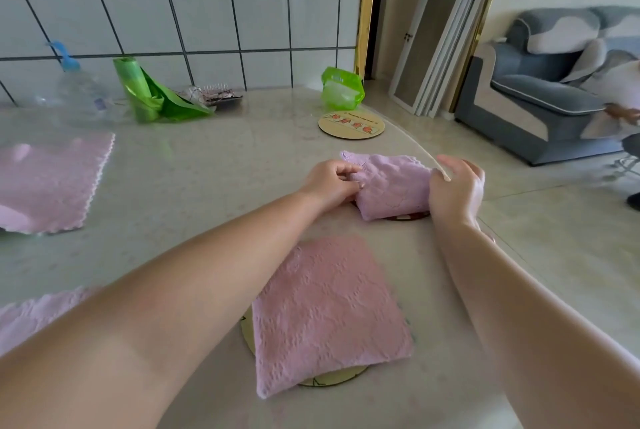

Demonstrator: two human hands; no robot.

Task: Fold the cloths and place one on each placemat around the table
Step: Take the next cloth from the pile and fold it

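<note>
A folded pink cloth (391,186) lies over a round placemat (412,216) near the table's right edge, almost hiding it. My left hand (330,182) pinches its left end; my right hand (457,191) grips its right end. Nearer to me, another folded pink cloth (329,321) rests on a second round placemat (332,380). A third round placemat (351,124) lies bare farther back. An unfolded pink cloth (48,186) is spread at the far left, and another pink cloth (31,314) shows at the lower left, partly behind my left arm.
Against the tiled wall stand a clear water bottle (78,89), a roll of green bags (145,92), a small tray (216,96) and a green pouch (341,89). The table's curved edge (426,151) runs past my right hand. A sofa (540,82) and a person (620,106) are beyond.
</note>
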